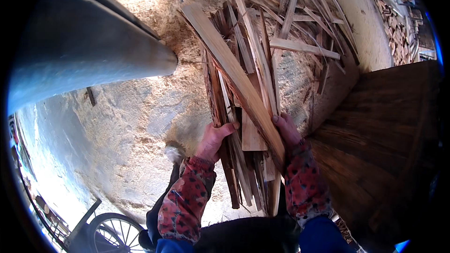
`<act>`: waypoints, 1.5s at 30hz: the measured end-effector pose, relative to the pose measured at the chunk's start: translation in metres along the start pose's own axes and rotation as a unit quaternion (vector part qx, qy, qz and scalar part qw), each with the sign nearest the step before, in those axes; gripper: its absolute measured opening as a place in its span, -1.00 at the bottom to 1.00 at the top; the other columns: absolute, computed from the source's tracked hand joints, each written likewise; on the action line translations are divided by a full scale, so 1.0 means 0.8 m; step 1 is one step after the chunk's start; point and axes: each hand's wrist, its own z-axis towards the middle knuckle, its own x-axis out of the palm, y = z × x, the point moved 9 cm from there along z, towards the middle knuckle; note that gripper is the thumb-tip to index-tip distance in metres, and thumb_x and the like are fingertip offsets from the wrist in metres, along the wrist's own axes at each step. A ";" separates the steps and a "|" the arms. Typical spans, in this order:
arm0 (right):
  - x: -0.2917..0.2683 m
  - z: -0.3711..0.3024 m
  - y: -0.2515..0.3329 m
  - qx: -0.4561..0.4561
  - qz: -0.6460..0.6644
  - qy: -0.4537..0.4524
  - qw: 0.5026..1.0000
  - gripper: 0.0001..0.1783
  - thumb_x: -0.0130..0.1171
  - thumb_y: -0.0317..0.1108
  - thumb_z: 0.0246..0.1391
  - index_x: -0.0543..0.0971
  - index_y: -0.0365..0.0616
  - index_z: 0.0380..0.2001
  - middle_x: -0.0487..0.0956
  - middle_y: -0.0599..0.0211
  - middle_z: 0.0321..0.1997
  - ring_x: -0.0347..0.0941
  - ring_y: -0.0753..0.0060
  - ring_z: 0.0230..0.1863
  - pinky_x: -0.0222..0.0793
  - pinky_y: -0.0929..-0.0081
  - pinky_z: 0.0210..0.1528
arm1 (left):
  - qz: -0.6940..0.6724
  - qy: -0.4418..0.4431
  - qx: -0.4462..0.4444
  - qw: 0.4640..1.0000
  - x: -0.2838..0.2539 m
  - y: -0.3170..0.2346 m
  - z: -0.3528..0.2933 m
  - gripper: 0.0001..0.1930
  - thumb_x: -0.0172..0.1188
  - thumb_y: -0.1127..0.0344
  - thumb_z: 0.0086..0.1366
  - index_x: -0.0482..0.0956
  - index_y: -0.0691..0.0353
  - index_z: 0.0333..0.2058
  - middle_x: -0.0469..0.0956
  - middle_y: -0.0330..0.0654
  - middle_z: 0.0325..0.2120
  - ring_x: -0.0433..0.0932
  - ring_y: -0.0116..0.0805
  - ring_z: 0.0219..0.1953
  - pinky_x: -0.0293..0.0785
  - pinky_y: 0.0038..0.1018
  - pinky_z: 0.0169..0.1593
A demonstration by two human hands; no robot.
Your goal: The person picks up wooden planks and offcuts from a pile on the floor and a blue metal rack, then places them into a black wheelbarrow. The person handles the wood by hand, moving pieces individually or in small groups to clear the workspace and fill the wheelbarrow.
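Between my two hands is a thick bundle of long wooden offcuts (255,133), some with bark along their edges. My left hand (216,139) grips the bundle's left side, its thumb lying over the front strips. On the right side my right hand (287,130) closes round the edge, thumb against a wide pale slat (229,68) that slants across the top of the bundle. The strips point away from me, and their near ends hang close to my body. Most fingers of both hands are hidden behind the wood. Patterned red sleeve covers sit on both forearms.
A loose pile of wooden strips (307,28) lies beyond the bundle at the far right. Sawdust covers the floor (136,126). A large grey metal part (103,42) juts in from the left. Dark wooden boards (375,122) stand at right; a spoked wheel (115,234) is near left.
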 end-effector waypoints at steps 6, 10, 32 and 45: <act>-0.001 -0.067 0.012 -0.019 0.088 -0.004 0.996 -0.21 0.24 0.12 -0.10 0.34 -0.42 -0.06 0.48 0.08 -0.18 0.41 0.33 -0.17 0.36 0.39 -0.12 | 0.020 -0.005 0.012 1.000 0.032 -0.025 -0.075 -0.56 0.34 0.27 0.03 0.50 0.27 -0.10 0.56 -0.26 -0.28 0.53 -0.41 -0.25 0.48 -0.42 -0.12; 0.005 -0.135 0.062 -0.021 0.121 0.004 0.992 -0.17 0.24 0.08 -0.09 0.28 -0.41 0.03 0.48 0.09 -0.16 0.40 0.33 -0.09 0.35 0.41 -0.06 | 0.036 0.011 0.011 0.999 0.051 -0.027 -0.115 -0.55 0.35 0.27 0.02 0.50 0.28 -0.09 0.56 -0.26 -0.28 0.53 -0.41 -0.25 0.47 -0.42 -0.11; -0.036 -0.395 0.011 -0.134 0.142 0.124 0.973 -0.33 0.17 0.01 -0.01 0.43 -0.41 -0.04 0.58 0.15 -0.27 0.56 0.33 -0.34 0.49 0.41 -0.31 | 0.013 -0.008 0.036 0.999 0.122 0.124 -0.346 -0.64 0.31 0.33 0.10 0.51 0.29 -0.12 0.58 -0.23 -0.33 0.57 -0.40 -0.34 0.51 -0.44 -0.23; -0.039 -0.504 -0.108 -0.099 0.035 0.154 0.982 -0.36 0.14 -0.02 0.01 0.46 -0.45 -0.08 0.61 0.08 -0.31 0.57 0.32 -0.35 0.49 0.43 -0.31 | -0.058 -0.022 0.042 0.997 0.094 0.281 -0.460 -0.59 0.34 0.29 0.10 0.53 0.33 -0.09 0.59 -0.20 -0.26 0.58 -0.40 -0.27 0.51 -0.43 -0.15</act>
